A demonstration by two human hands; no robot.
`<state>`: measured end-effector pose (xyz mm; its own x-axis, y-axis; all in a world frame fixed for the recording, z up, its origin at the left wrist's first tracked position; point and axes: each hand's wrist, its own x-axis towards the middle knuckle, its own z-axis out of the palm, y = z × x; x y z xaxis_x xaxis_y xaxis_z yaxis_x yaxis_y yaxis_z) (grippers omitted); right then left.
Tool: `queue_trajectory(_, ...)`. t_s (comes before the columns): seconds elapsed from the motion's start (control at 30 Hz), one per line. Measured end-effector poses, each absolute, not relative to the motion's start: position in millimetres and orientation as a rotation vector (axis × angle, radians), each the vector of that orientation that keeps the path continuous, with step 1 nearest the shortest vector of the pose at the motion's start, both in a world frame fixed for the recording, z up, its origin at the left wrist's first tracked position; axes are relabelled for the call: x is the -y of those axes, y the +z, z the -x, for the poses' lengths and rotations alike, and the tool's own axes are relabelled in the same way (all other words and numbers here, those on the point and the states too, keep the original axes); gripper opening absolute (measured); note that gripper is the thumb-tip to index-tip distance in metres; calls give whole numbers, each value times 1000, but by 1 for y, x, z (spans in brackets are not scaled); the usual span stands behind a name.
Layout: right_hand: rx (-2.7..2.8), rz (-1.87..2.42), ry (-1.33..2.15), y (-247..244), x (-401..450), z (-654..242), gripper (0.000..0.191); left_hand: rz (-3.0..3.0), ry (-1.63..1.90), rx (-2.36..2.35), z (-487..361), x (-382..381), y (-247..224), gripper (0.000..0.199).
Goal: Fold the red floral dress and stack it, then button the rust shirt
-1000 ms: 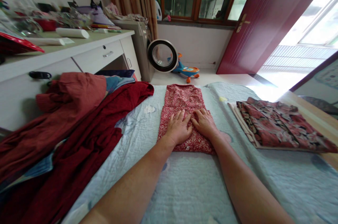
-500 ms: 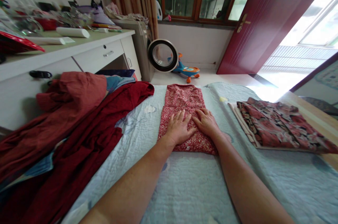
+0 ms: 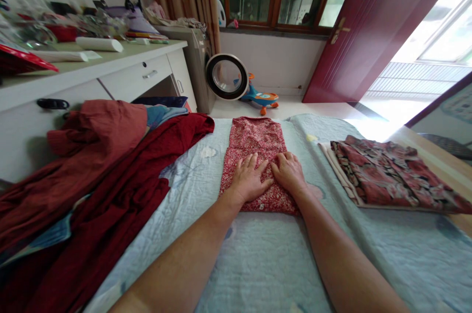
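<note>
A red shirt with a small pale floral pattern (image 3: 257, 133) lies folded into a long rectangle on the light blue quilted bedspread (image 3: 258, 259). Small buttons show near its close edge. My left hand (image 3: 249, 179) rests flat on the middle of the shirt, fingers spread and pointing away from me. Close beside it, my right hand (image 3: 288, 171) presses on the shirt's right side with its fingers slightly bent. Neither hand grips the cloth.
Dark red garments (image 3: 125, 190) and a rust-coloured one (image 3: 106, 121) lie heaped on the left. Folded floral clothes (image 3: 391, 170) sit on the right. Beyond the bed are a cluttered white desk (image 3: 125, 77), a washer with its round door (image 3: 227, 77) open, and a blue ride-on toy (image 3: 260, 98).
My right hand has shifted slightly on the shirt, its fingers now more bent. My left hand stays nearly in place, and the shirt keeps its folded shape.
</note>
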<state>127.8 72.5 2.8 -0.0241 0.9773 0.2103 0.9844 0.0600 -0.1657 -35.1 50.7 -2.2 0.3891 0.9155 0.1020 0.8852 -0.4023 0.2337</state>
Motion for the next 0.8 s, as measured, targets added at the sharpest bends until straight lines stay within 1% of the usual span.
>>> queue_trajectory(0.23, 2063, 1966, -76, 1, -72, -130, 30, -2503, 337, -1633, 36, -51, -5, 67)
queue_trajectory(0.43, 2070, 1967, -63, -5, -72, -129, 38, -2491, 393, -1649, 35, -51, -8, 78)
queue_trajectory(0.63, 2203, 1904, 121, -2, -74, -142, 51, -2491, 403, -1647, 35, -51, -9, 79)
queue_trajectory(0.8, 2115, 1762, 44, 3, -43, -144, 47, -2490, 387, -1643, 35, -52, -9, 76)
